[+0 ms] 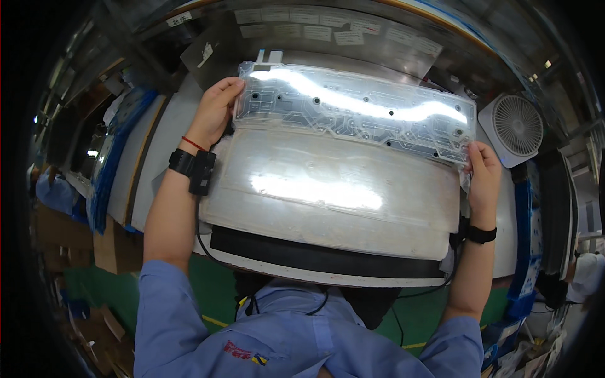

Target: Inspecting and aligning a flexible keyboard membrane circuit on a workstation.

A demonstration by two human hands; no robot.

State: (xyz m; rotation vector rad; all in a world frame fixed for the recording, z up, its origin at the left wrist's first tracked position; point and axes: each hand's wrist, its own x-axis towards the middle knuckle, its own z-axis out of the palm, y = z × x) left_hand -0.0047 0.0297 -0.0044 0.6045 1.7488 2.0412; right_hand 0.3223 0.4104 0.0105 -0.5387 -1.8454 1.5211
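Observation:
Between my two hands a clear keyboard membrane sheet (353,126) is held up by its short ends, with printed circuit lines, dark round spots and a bright band of glare across it. My left hand (216,108) pinches its left end, just below a small ribbon tail (275,57) at the upper left corner. At the lower right corner, the fingers of my right hand (483,173) are closed on the sheet's edge. Below it lies a wide, shiny, pale plate (334,170), partly covered at the back by the sheet.
A white round fan (515,126) stands at the right. Along the worktable's front edge runs a black strip (328,255). Paper labels (317,33) are fixed to the metal panel behind. Blue-edged stacks (120,157) stand at the left, and a blue bin (525,271) at the right.

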